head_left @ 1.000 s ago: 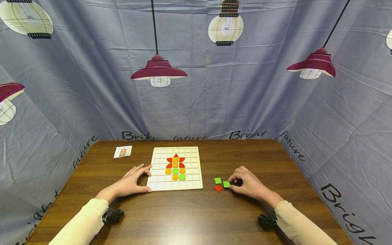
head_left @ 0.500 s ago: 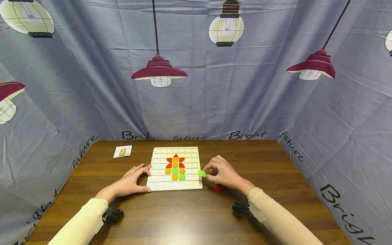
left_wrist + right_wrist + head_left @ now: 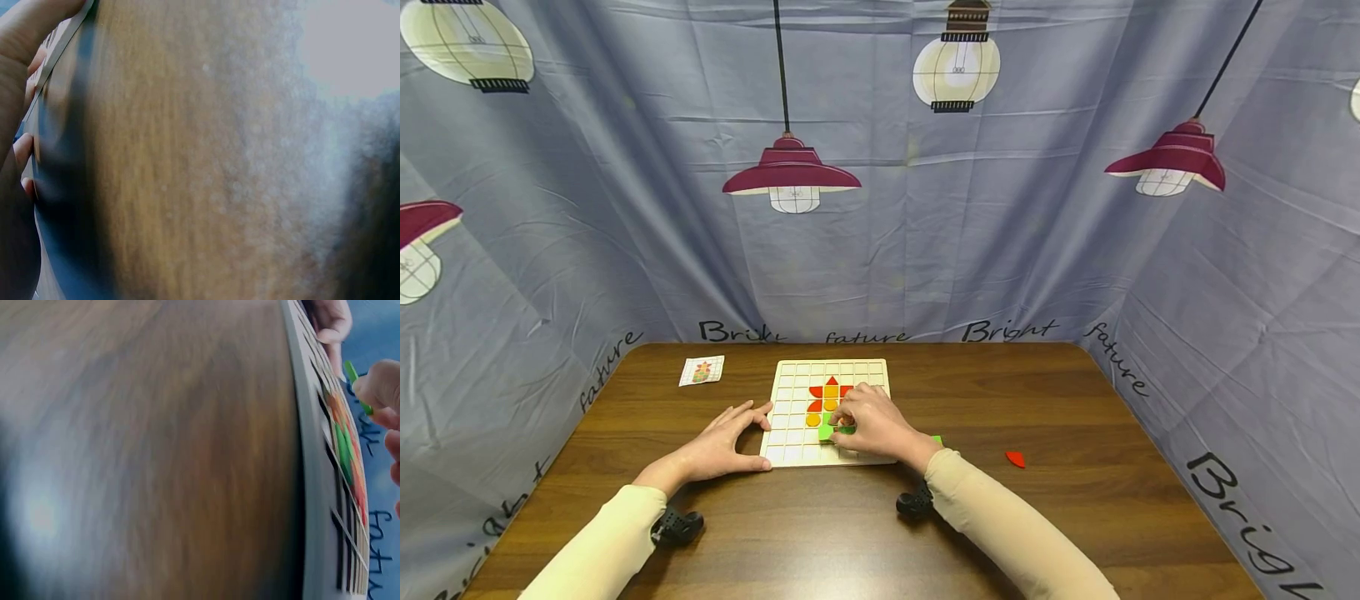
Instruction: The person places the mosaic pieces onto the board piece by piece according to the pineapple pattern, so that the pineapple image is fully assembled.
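My right hand (image 3: 880, 423) pinches a green square tile (image 3: 826, 433) between thumb and fingers over the pale gridded board (image 3: 790, 442). In the right wrist view the green tile (image 3: 351, 375) stands tilted above the board's surface. On the board lies a pattern of red, orange and green pieces, partly hidden by my right hand. My left hand (image 3: 730, 442) rests at the board's left edge, thumb near the front left corner and fingers spread. Another green tile (image 3: 936, 439) lies right of the board, mostly covered by my right wrist.
A red quarter-round piece (image 3: 1015, 459) lies on the wooden table (image 3: 820, 533) to the right. At the back left is a small card (image 3: 702, 371) printed with a coloured pattern on a grid. A patterned curtain (image 3: 880, 267) stands behind the table.
My right hand has carried the green tile leftward from the right of the board to above it. The red loose piece has shifted right on the table. My left hand stays put.
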`<state>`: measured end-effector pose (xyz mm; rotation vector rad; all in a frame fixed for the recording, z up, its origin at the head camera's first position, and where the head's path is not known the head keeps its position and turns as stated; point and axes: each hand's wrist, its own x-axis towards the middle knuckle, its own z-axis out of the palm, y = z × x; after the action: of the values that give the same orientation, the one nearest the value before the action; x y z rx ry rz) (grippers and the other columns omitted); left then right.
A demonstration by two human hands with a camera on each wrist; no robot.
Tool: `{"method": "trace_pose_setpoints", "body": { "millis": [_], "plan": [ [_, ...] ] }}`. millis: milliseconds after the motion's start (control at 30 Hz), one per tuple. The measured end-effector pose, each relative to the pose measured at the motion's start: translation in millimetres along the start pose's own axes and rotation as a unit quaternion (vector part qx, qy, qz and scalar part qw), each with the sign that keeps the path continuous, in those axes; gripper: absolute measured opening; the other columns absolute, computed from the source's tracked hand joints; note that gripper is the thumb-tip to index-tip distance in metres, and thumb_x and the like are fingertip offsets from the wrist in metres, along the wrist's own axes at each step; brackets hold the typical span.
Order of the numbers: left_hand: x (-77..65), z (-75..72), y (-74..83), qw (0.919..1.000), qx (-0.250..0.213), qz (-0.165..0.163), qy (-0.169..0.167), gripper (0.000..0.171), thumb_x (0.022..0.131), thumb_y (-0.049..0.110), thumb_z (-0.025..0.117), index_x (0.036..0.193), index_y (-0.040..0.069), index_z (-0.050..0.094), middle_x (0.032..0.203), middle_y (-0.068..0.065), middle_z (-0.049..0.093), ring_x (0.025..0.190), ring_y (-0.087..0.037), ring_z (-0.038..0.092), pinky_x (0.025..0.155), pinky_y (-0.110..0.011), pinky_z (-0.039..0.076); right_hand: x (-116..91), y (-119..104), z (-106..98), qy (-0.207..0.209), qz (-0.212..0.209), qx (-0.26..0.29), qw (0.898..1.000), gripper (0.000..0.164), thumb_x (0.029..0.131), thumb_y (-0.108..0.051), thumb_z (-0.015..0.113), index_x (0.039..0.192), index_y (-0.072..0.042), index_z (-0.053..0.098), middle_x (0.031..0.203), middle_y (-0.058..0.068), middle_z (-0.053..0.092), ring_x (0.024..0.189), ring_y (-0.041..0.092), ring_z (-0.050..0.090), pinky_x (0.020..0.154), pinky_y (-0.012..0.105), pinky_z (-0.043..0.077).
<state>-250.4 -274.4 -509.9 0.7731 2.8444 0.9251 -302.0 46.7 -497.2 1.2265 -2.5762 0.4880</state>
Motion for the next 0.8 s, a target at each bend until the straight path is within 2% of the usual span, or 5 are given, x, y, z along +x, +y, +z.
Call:
{"method": "trace_pose_setpoints", "body": {
  "millis": [133,400,800],
  "plan": [
    [0.5,0.1,-0.6,1.0000,0.000,0.002,0.001,0.048,0.082,0.051,0.082,0.112,0.023,0.057,0.160,-0.015,0.040,0.148,-0.050,0.026,0.118,-0.068,0.010,7,-8,8,-0.013,0.013,-0.022,1.000,0.017,0.085,-0.038,0.079,0.097,-0.027,0.078,0.079,-0.016,0.052,0.084,0.009,0.043,0.078,0.030,0.036],
    [1.0,-0.4,-0.2,1.0000,-0.004,0.004,0.004,0.050,0.082,0.051,0.083,0.113,0.021,0.058,0.160,-0.015,0.040,0.147,-0.051,0.025,0.118,-0.070,0.010,15,-15,17,-0.017,0.034,-0.030,0.999,0.015,0.083,-0.038,0.077,0.094,-0.028,0.078,0.089,-0.017,0.063,0.088,0.008,0.048,0.083,0.032,0.037],
    [0.6,-0.5,0.4,1.0000,-0.005,0.000,0.001,0.048,0.082,0.051,0.083,0.112,0.023,0.058,0.160,-0.014,0.041,0.148,-0.050,0.025,0.118,-0.070,0.010,17,-18,18,-0.020,0.052,-0.020,0.998,0.015,0.081,-0.037,0.077,0.093,-0.028,0.079,0.090,-0.017,0.064,0.086,0.009,0.047,0.076,0.028,0.034]
  ]
}}
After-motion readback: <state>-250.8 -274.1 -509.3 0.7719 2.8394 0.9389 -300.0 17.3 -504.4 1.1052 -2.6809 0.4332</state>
